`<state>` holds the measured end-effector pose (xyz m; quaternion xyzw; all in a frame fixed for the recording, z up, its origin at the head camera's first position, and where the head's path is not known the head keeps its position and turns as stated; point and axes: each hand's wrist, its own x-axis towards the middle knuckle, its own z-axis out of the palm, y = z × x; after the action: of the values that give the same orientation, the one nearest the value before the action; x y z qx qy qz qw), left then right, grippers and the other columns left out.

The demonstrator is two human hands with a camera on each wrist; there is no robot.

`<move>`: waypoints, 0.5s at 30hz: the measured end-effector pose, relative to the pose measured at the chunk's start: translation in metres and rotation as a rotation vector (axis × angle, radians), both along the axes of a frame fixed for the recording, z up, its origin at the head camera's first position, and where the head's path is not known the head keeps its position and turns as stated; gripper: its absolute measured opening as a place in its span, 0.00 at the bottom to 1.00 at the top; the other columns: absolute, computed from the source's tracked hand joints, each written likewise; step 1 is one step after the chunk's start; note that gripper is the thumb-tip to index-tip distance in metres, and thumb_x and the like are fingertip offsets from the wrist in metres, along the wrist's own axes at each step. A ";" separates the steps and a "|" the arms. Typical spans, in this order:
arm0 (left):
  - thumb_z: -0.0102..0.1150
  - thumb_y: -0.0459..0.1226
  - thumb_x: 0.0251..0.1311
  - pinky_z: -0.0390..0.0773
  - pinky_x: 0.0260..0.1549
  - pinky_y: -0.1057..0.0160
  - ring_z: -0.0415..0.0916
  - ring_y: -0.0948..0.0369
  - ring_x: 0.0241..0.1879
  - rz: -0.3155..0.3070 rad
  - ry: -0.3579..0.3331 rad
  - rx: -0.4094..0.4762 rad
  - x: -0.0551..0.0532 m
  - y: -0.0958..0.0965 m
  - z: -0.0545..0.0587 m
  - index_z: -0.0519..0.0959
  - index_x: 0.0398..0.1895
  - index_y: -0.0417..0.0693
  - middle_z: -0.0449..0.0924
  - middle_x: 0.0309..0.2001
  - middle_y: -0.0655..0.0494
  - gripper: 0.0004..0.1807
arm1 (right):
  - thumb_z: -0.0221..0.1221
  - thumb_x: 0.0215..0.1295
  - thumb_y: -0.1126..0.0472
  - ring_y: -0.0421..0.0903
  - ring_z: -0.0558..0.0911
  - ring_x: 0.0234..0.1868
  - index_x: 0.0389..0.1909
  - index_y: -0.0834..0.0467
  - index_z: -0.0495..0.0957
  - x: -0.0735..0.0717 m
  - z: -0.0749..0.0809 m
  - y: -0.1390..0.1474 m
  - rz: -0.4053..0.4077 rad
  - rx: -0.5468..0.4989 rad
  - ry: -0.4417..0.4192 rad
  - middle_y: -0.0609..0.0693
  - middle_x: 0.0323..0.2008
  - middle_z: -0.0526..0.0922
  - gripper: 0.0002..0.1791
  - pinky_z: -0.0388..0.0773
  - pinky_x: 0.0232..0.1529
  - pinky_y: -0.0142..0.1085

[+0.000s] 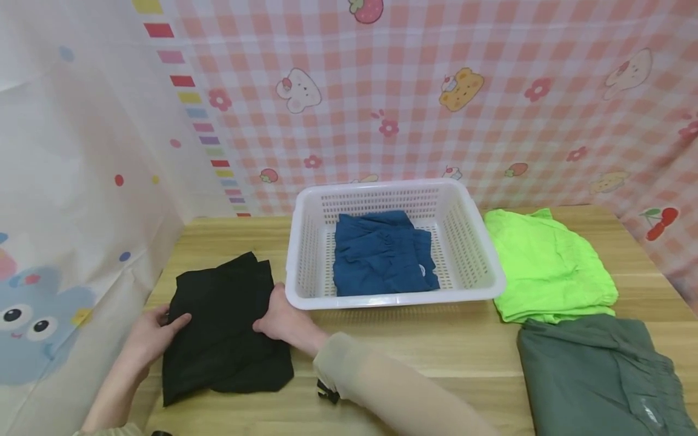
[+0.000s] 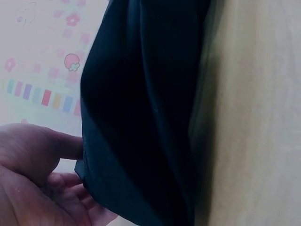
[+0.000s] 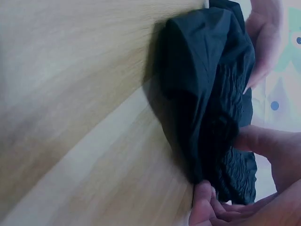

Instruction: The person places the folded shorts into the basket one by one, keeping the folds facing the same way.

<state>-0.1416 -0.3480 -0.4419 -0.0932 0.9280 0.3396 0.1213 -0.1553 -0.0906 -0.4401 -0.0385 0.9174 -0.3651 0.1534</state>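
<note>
Folded black shorts (image 1: 218, 339) lie on the left part of the table; the right wrist view shows gathered elastic on the black shorts (image 3: 225, 108). My left hand (image 1: 149, 336) grips their left edge, and in the left wrist view the thumb of the left hand (image 2: 37, 165) lies on one face with the fingers behind the cloth. On the opposite edge, my right hand (image 1: 286, 321) pinches the cloth between thumb and fingers, just beside the basket's near left corner. Blue shorts (image 1: 382, 254) lie folded inside the white plastic basket (image 1: 392, 299).
Right of the basket lies a folded neon green garment (image 1: 551, 266). Nearer me, dark grey-green pants (image 1: 594, 375) with an elastic waist touch it. A checked cloth backdrop (image 1: 409, 91) hangs behind the wooden table (image 1: 436, 351), and a white printed sheet (image 1: 82, 151) hangs at left.
</note>
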 end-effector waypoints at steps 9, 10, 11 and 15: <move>0.52 0.42 0.80 0.86 0.46 0.58 0.81 0.37 0.59 -0.045 0.013 -0.022 0.004 0.000 -0.003 0.65 0.72 0.21 0.75 0.64 0.20 0.32 | 0.76 0.57 0.52 0.45 0.85 0.53 0.59 0.61 0.82 0.000 0.002 0.000 0.089 0.099 -0.015 0.55 0.59 0.85 0.30 0.85 0.55 0.33; 0.52 0.42 0.80 0.86 0.48 0.54 0.80 0.35 0.60 -0.046 0.013 -0.028 0.005 0.000 -0.003 0.65 0.72 0.21 0.75 0.64 0.20 0.32 | 0.76 0.58 0.52 0.45 0.85 0.52 0.58 0.60 0.82 0.001 0.003 -0.001 0.104 0.122 -0.001 0.55 0.59 0.84 0.29 0.85 0.54 0.32; 0.52 0.42 0.79 0.86 0.47 0.55 0.81 0.36 0.59 -0.048 0.014 -0.029 0.005 0.001 -0.003 0.65 0.71 0.22 0.75 0.64 0.20 0.32 | 0.76 0.58 0.52 0.44 0.84 0.50 0.57 0.60 0.82 0.002 0.004 -0.002 0.118 0.139 0.014 0.56 0.59 0.84 0.28 0.84 0.53 0.32; 0.52 0.43 0.79 0.87 0.47 0.54 0.83 0.38 0.56 -0.044 0.015 -0.035 0.007 0.002 -0.002 0.66 0.71 0.23 0.76 0.63 0.21 0.32 | 0.76 0.58 0.52 0.43 0.82 0.45 0.55 0.59 0.81 0.004 0.006 -0.006 0.137 0.167 0.047 0.56 0.55 0.84 0.28 0.84 0.48 0.30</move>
<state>-0.1344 -0.3462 -0.4440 -0.0725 0.9365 0.3214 0.1201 -0.1513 -0.0963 -0.4342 -0.0965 0.9433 -0.2749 0.1593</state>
